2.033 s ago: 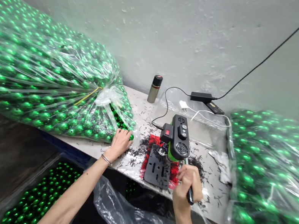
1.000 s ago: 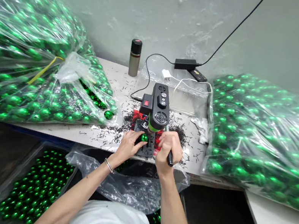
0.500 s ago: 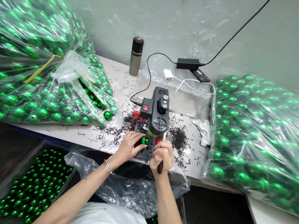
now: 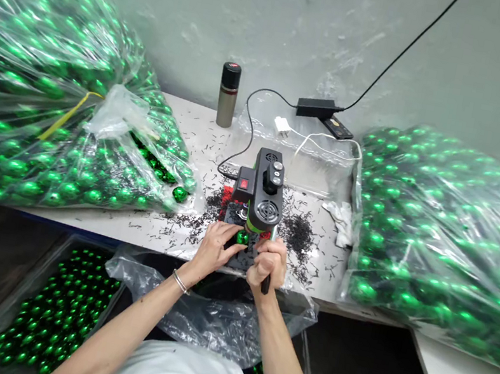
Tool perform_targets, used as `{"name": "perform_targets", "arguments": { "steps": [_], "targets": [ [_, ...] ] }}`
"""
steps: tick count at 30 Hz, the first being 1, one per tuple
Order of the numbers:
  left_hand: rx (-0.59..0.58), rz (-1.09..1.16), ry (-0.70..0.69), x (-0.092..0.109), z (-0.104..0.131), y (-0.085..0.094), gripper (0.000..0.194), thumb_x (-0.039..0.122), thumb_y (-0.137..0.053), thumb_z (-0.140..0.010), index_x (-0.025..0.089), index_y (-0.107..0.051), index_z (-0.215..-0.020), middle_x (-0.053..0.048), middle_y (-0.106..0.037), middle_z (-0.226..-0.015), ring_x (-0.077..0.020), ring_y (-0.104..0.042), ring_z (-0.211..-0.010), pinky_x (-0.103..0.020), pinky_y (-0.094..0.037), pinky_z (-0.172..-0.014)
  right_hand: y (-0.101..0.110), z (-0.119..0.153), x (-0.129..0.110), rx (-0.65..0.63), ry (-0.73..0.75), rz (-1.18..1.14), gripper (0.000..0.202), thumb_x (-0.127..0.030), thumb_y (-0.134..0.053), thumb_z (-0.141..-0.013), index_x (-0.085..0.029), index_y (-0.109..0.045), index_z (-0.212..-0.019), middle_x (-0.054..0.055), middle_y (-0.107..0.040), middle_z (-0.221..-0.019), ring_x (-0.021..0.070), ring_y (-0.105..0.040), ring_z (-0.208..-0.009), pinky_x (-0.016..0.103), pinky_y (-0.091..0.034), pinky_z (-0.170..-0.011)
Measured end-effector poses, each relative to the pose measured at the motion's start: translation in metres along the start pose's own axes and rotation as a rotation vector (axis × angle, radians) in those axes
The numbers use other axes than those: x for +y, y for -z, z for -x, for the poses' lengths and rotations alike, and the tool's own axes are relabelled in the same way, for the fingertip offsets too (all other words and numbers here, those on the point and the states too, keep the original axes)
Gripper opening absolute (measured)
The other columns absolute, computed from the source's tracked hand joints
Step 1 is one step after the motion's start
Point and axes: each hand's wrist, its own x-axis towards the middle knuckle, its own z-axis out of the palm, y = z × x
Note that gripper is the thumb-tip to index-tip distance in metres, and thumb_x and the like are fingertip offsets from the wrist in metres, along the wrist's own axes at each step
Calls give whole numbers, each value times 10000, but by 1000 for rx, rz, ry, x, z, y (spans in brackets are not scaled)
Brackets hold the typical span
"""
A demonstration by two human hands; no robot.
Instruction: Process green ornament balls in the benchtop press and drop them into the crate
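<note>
Sitting beneath the head of the small black machine [image 4: 267, 198], a shiny green ball [image 4: 242, 236] is pinched between the thumb and fingers of the left hand [image 4: 212, 249], while the machine's handle [image 4: 266, 285] is gripped in the curled right hand [image 4: 270, 263]. Black shreds [image 4: 297, 231] are strewn over the white tabletop [image 4: 185, 112], between two clear bags of green balls [image 4: 44, 118].

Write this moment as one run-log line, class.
left hand: holding green ball | right hand: gripping black handle | ball: under machine head
</note>
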Motion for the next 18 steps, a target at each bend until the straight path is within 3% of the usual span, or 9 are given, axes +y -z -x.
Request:
{"name": "perform_targets", "arguments": {
  "steps": [11, 15, 18],
  "targets": [
    [2, 3, 15, -4, -2, -2, 312, 347, -669, -874, 192, -652, -1144, -97, -717, -1077, -258, -612, -977, -433, -458, -908, 4, -15, -10, -65, 71, 19, 294, -226, -348, -976, -221, -434, -695, -5, -503, -720, 130, -510, -649, 308, -446, -623],
    [17, 37, 51, -1, -2, -2, 302, 334, -677, -868, 207, -659, -1141, -94, -719, -1075, -258, -618, -996, -452, -449, -935, 7, -47, -31, -30, -75, 4, 319, -169, -346, -961, -216, -420, -655, -6, -494, -683, 126, -496, -633, 292, -407, -590],
    [43, 63, 23, 7, 17, 5, 333, 326, -651, -887, 202, -629, -1194, -109, -701, -1118, -262, -615, -1040, -469, -444, -957, 10, -70, -46, -45, -224, -30, 348, -187, -371, -966, -217, -398, -621, -19, -462, -640, 125, -484, -629, 295, -396, -610]
  ]
}}
